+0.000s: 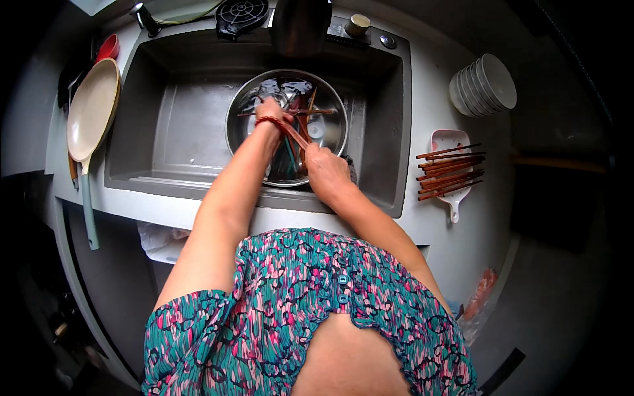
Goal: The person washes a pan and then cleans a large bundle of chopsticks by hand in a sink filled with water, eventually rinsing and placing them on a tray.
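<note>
A round metal basin [343,115] of water stands in the grey sink [188,133]. My left hand [272,110], with a red cord at the wrist, is over the basin, closed around the upper part of some reddish-brown chopsticks [297,136]. My right hand [324,166] grips their lower ends at the basin's near right rim. More chopsticks [324,112] and other utensils lie in the water, some crossing under my left hand. Glare and the hands hide part of the basin's contents.
Right of the sink, more wooden chopsticks [448,173] lie across a white dish with a handle [454,210], below stacked white bowls [483,86]. On the left rests a cream frying pan [94,109] beside a red bowl [108,48]. A dark faucet [301,24] rises behind the basin.
</note>
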Demonstrator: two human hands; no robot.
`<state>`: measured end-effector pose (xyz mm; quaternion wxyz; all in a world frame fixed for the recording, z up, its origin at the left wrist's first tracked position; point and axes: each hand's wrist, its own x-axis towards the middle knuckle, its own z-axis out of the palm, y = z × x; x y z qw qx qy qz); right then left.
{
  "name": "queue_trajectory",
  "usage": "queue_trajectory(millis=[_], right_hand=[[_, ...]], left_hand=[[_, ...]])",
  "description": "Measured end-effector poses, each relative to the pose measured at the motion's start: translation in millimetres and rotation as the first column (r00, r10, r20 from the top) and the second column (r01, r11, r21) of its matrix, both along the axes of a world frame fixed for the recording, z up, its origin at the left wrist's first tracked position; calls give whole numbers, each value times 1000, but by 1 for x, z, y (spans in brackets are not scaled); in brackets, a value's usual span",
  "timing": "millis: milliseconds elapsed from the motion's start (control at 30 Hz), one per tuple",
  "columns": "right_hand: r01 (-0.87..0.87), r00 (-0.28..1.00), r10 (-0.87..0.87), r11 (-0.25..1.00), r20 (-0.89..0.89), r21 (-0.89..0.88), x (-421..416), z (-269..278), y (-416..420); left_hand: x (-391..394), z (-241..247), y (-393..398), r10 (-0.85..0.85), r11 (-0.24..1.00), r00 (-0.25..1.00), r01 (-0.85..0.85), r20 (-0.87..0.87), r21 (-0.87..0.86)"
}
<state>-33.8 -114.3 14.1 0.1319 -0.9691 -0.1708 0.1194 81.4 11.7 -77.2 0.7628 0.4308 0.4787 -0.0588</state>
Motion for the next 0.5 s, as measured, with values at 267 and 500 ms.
queue_trajectory(millis=[267, 500], right_hand=[[692, 627, -48, 492, -777, 528, 2, 1, -8], [972, 206, 495, -6, -844, 233, -1, 10, -8]], left_hand=[[6, 19, 28, 201, 871, 936, -36, 288, -491], [8, 35, 32, 138, 791, 852, 211, 504, -574]])
